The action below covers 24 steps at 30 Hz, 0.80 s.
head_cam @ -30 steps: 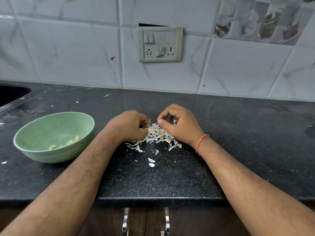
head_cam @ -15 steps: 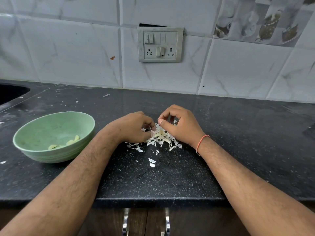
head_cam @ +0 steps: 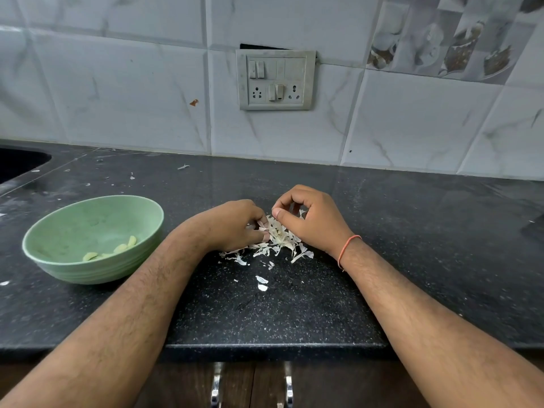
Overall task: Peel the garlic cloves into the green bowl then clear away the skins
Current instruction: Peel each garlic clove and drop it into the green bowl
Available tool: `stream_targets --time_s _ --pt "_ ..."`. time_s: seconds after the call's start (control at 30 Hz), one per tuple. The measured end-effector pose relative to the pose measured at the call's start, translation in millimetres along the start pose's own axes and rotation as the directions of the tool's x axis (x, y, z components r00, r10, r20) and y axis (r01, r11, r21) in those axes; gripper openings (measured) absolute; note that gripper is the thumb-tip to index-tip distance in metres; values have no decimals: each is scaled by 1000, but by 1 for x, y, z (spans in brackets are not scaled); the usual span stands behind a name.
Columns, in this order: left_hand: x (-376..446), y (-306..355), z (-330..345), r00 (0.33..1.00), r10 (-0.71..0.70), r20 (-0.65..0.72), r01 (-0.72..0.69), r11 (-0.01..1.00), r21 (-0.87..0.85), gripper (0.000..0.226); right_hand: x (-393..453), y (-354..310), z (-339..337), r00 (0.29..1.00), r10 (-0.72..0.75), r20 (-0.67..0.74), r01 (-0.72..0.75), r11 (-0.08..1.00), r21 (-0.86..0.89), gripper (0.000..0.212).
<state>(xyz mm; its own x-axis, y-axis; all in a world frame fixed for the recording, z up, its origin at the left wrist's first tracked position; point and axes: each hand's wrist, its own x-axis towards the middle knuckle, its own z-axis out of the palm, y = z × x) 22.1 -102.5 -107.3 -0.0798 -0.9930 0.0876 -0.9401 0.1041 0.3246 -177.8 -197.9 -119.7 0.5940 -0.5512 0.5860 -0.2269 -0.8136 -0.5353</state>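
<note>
left hand (head_cam: 232,226): fingers curled, pinching papery garlic skins (head_cam: 279,235) | right hand (head_cam: 312,220): fingers curled over pile, grasp unclear | smooth round green bowl (head_cam: 73,228) holds peeled cloves (head_cam: 120,248) | speckled black bench (head_cam: 294,313)

Bare hairy forearms, no sleeves, thin orange band (head_cam: 347,250), possibly thread, right wrist

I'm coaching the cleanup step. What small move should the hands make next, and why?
Probably draw both hands together to scoop the pile of skins: the left hand and right hand flank it with curled fingers, and peeled cloves already lie in the green bowl.
</note>
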Motion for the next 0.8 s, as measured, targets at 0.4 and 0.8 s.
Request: stream_targets --time_s 0.4,0.8 --pt "-9 5 -8 905 -94 -415 -99 902 -420 3 0 -8 -2 995 90 38 -95 983 157 16" --pt "-18 2 -11 878 -202 -434 29 927 -374 25 3 -4 -4 981 193 -23 -174 925 339 9"
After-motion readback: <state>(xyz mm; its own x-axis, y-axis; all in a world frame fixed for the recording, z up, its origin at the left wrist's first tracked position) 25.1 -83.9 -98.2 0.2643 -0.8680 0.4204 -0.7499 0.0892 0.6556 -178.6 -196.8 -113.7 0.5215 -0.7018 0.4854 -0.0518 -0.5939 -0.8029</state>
